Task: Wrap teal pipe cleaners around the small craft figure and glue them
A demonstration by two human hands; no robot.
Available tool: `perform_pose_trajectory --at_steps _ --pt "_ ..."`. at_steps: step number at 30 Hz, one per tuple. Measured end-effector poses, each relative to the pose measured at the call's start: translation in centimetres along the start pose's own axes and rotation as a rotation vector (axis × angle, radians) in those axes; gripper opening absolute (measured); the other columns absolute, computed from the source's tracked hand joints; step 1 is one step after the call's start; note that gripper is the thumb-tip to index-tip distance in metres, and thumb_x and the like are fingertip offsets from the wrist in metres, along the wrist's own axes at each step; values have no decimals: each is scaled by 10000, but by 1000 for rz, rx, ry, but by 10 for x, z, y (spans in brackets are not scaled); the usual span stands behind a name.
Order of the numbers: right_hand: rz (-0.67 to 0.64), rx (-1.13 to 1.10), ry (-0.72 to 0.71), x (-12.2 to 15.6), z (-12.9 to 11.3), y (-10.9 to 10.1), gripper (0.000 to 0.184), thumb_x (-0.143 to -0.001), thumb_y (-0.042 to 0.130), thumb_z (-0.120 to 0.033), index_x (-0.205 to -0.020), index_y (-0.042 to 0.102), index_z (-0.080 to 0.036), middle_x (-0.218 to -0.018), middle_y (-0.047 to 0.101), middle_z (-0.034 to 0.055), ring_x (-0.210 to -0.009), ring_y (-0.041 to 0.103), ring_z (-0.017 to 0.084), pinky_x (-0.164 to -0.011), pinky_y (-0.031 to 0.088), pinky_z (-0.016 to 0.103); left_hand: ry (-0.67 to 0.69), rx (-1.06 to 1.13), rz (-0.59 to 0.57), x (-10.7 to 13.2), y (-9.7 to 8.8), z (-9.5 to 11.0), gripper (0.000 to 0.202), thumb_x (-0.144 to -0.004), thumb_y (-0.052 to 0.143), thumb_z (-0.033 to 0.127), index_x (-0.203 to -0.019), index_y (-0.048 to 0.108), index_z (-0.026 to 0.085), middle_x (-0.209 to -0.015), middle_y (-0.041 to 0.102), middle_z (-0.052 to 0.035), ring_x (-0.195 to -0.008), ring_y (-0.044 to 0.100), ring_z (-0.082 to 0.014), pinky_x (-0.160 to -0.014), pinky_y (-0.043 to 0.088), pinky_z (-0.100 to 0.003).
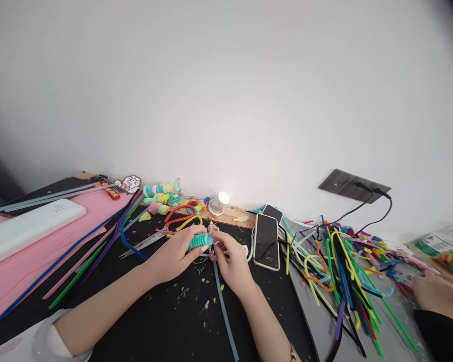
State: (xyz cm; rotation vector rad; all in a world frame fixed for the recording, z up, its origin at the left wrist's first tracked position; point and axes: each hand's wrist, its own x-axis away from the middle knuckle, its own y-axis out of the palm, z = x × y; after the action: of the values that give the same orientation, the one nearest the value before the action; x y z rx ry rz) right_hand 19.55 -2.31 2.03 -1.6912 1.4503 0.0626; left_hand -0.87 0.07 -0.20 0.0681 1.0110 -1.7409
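My left hand [175, 254] is closed on a small coil of teal pipe cleaner [200, 242], held just above the black table [166, 322]. My right hand [232, 261] meets it from the right, fingers pinched on the pale pink end of the same piece [212, 251]. A long grey-blue pipe cleaner [224, 311] trails from under my hands toward the near edge. Scissors [143, 244] lie just left of my left hand.
A phone [267, 241] lies right of my right hand, another behind it. A heap of coloured pipe cleaners [340, 271] fills the right side, where another person's hand [438, 294] rests. Pink sheet [30, 256], white box [26, 226], finished coils [160, 190] and a small lamp [219, 202] lie behind.
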Motion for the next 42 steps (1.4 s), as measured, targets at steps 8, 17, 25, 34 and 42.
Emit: perform_pose_trajectory --at_steps 8,17,25,34,42 --pt "-7 -44 46 0 -2 0 341 -948 455 -102 -1220 623 -222 -1101 740 78 -803 676 168 -697 545 264 -83 87 -18 0 -1 4 276 -1023 503 377 -1266 540 252 -1196 692 -94 -1095 674 -295 -943 515 -412" --pt "6 -87 97 0 -3 1 346 -935 449 -121 -1251 547 -226 -949 703 33 -717 649 152 -650 537 251 -146 121 -57 -2 -3 8 282 -1018 493 399 -1257 521 252 -1180 675 -95 -1100 668 -305 -923 521 -425" --pt "47 32 86 1 -2 -1 375 -910 548 -143 -1277 572 -212 -1049 750 65 -836 699 193 -738 555 306 -274 406 58 -5 -3 9 278 -993 559 419 -1219 505 266 -1180 643 -78 -1148 626 -288 -977 485 -422" --pt "268 346 -50 1 5 -7 175 -988 552 -164 -1087 689 -206 -968 773 78 -877 686 243 -813 491 380 -610 1262 265 -17 -9 18 77 -950 658 286 -1012 650 242 -797 577 9 -653 521 -146 -643 482 -256" --pt "210 311 -47 2 2 -8 216 -1019 504 -164 -1029 712 -220 -914 764 49 -829 647 226 -786 445 363 -676 1625 77 -19 -18 21 323 -1054 461 221 -812 666 160 -654 497 6 -535 430 -110 -585 523 -245"
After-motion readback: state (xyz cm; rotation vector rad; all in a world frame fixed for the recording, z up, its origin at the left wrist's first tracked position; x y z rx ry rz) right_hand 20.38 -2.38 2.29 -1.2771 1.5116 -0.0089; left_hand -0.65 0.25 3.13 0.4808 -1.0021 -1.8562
